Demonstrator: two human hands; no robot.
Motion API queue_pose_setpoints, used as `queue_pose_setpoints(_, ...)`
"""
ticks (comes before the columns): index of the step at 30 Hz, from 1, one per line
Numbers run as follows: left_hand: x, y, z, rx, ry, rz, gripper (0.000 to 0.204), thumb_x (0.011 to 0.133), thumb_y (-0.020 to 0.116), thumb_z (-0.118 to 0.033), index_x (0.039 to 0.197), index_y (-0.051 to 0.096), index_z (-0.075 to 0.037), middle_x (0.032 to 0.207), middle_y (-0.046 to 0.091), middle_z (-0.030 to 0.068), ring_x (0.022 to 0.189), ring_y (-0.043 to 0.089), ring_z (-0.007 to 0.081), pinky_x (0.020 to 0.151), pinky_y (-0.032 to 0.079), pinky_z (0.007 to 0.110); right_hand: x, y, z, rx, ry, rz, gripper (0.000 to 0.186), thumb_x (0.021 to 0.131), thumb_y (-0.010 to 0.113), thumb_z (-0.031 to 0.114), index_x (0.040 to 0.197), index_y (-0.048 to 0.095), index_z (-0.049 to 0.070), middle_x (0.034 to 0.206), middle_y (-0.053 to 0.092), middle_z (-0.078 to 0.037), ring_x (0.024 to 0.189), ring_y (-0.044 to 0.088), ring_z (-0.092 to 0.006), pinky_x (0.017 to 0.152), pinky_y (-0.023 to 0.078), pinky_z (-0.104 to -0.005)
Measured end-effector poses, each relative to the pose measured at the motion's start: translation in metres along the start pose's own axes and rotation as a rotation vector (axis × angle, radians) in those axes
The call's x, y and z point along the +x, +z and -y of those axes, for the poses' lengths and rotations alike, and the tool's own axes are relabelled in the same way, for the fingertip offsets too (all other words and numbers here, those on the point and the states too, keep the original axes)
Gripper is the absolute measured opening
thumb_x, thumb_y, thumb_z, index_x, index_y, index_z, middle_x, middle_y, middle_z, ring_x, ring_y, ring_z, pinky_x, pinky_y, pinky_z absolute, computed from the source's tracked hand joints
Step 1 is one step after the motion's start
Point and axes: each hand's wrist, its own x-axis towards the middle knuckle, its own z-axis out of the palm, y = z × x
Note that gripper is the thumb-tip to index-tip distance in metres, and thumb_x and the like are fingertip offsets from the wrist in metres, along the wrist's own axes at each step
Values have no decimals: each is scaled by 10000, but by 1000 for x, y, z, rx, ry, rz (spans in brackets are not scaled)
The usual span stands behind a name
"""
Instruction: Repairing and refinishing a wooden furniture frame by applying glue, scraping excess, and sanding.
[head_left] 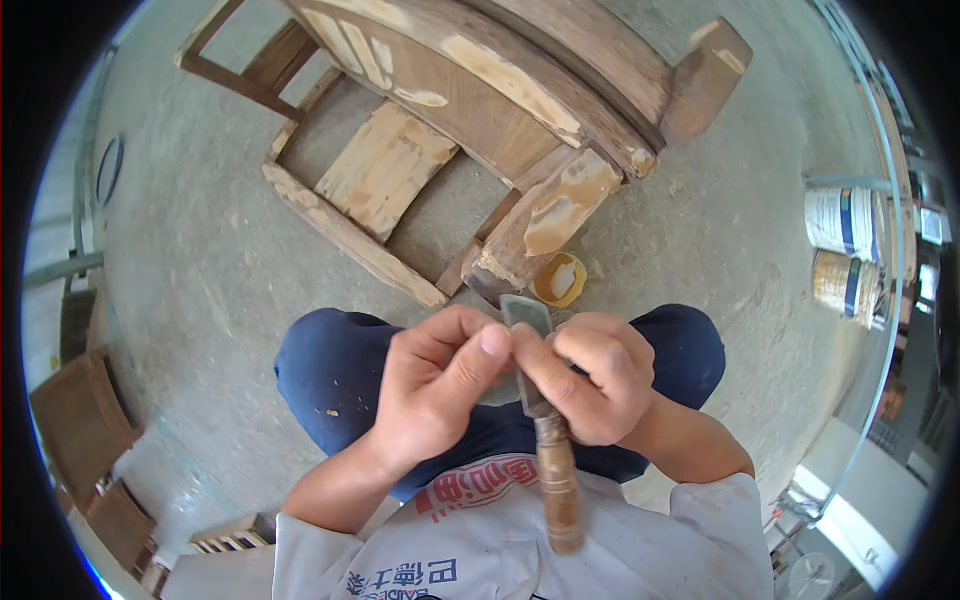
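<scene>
- One putty knife (pixel 545 400) sits at the centre of the view, held over the person's lap: its wooden handle points near, toward the chest, and its flat grey blade points far, toward the furniture.
- Two bare hands meet on it. The right hand (pixel 590 380) is closed round the upper handle and the base of the blade, fingers curled tight.
- The left hand (pixel 435 390) is also closed, its thumb pressed against the left edge of the blade, its fingers folded beneath.
- Two knees in dark blue trousers (pixel 330 370) spread left and right under the hands; a white shirt with printed lettering fills the near edge.
- One small yellow tub (pixel 558 280) of pale filler stands on the concrete floor (pixel 200 270) just beyond the blade tip.
- One wooden chair (pixel 480 110) lies tipped over on the far side, its leg end close to the tub, with several pale filler patches on its rails and leg.
- Two cans (pixel 845 250) with white and blue labels lie on the far right.
- Several brown wooden pieces (pixel 85 420) are stacked at the near left; their exact number cannot be told.
</scene>
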Motion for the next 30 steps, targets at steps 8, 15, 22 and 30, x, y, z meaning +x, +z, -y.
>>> queue_pose_setpoints(8, 8, 1, -29, 58, -22, -117, 137, 1032, 610, -45, 943, 692, 21, 797, 645, 25, 716, 512, 77, 657, 411, 185, 12, 24, 22, -29, 83, -112, 248, 751, 750, 23, 996, 779, -4, 951, 575, -79, 757, 527, -182, 643, 477, -300)
queue_pose_setpoints(15, 25, -15, -42, 270, -46, -83, 209, 1023, 621, -30, 845, 715, 27, 711, 603, 7, 658, 441, 70, 594, 364, 201, 17, 42, 29, -60, 227, -167, 235, 712, 756, 24, 945, 770, -3, 918, 563, -87, 741, 523, -179, 630, 464, -304)
queue_pose_setpoints(22, 28, -12, -41, 316, -24, -113, 211, 1013, 629, -22, 823, 707, 28, 687, 583, -1, 632, 395, 65, 569, 334, 211, 21, 44, 30, 10, 279, -160, 212, 707, 769, -5, 918, 762, -9, 909, 568, -88, 728, 525, -182, 606, 469, -309)
queue_pose_setpoints(30, 34, -21, -39, 272, -9, -34, 216, 1009, 615, -7, 816, 702, 35, 678, 580, 3, 620, 390, 68, 556, 329, 216, 23, 46, 34, 76, 349, -146, 202, 704, 786, -64, 894, 753, -6, 905, 567, -84, 727, 526, -184, 584, 481, -303)
